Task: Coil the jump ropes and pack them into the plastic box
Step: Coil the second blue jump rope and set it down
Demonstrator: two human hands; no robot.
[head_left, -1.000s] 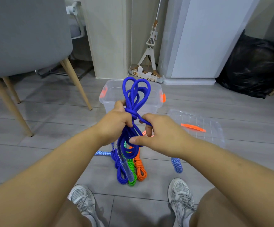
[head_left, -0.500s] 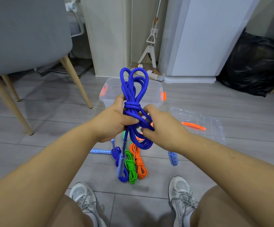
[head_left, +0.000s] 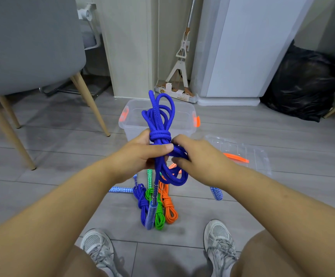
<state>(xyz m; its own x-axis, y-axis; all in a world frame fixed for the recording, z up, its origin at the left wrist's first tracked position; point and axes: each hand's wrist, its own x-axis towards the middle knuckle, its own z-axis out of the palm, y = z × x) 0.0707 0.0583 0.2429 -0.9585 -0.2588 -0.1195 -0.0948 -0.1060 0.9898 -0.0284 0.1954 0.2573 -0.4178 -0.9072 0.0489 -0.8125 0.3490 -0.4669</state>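
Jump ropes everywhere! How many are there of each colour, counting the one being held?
Blue braided jump ropes: 2 (the held blue rope, gripped by the left hand and right hand; the coiled blue rope on the floor)
Green braided jump rope: 1
Orange braided jump rope: 1
Total: 4

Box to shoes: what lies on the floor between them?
Three coils lie there side by side, seen in the head view: blue coil, green coil, orange coil.
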